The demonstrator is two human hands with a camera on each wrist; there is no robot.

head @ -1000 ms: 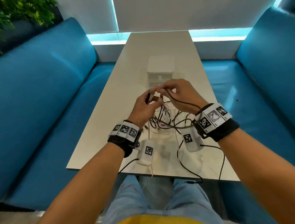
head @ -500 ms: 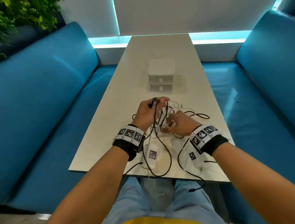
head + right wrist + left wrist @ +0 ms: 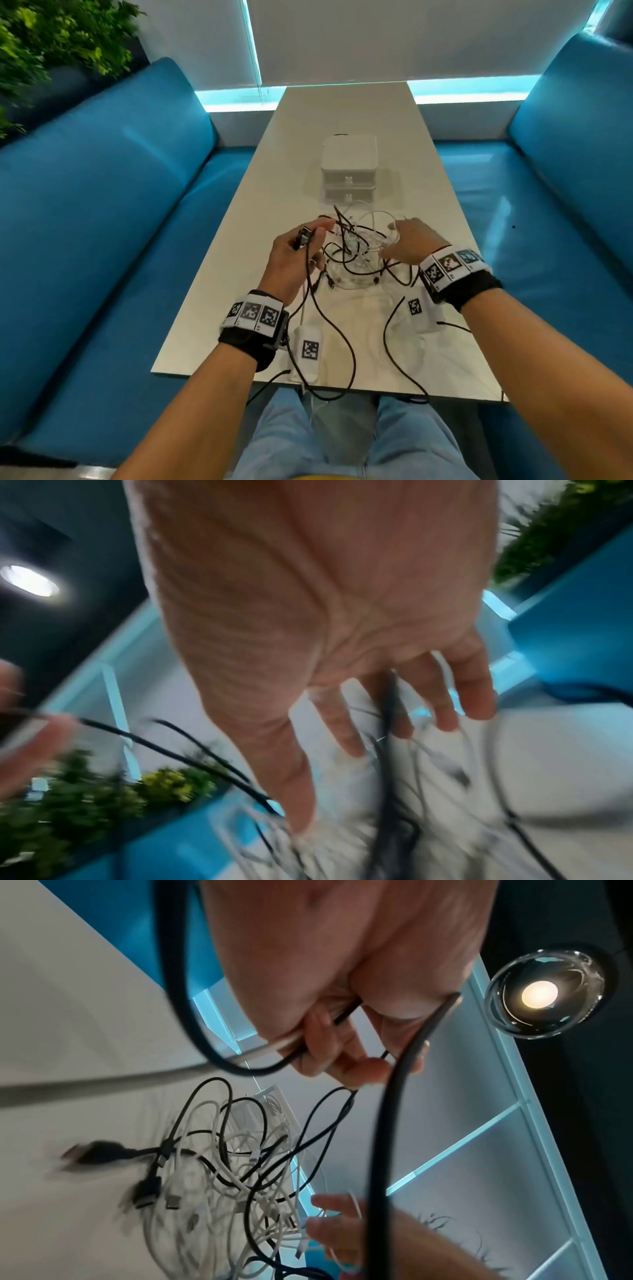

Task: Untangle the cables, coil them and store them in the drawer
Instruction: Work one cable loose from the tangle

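A tangle of black and white cables [image 3: 356,253] lies on the white table [image 3: 239,274], in front of a small white two-drawer unit [image 3: 349,168] whose drawers are closed. My left hand [image 3: 305,240] grips the plug end of a black cable [image 3: 346,346], which loops down past the table's near edge. In the left wrist view its fingers [image 3: 329,1042] curl round that cable above the tangle [image 3: 222,1164]. My right hand [image 3: 404,243] hovers open at the tangle's right side, fingers [image 3: 438,707] spread among blurred cables.
Blue sofas [image 3: 102,222] run along both sides of the narrow table. White tagged boxes [image 3: 308,353] hang from my wrists over the near table edge. A green plant [image 3: 51,44] stands at the far left. The table's far end beyond the drawer unit is bare.
Both hands came down from in front of the drawer unit to the tangle. My right hand let go of the cable near my left hand and spread open to the right.
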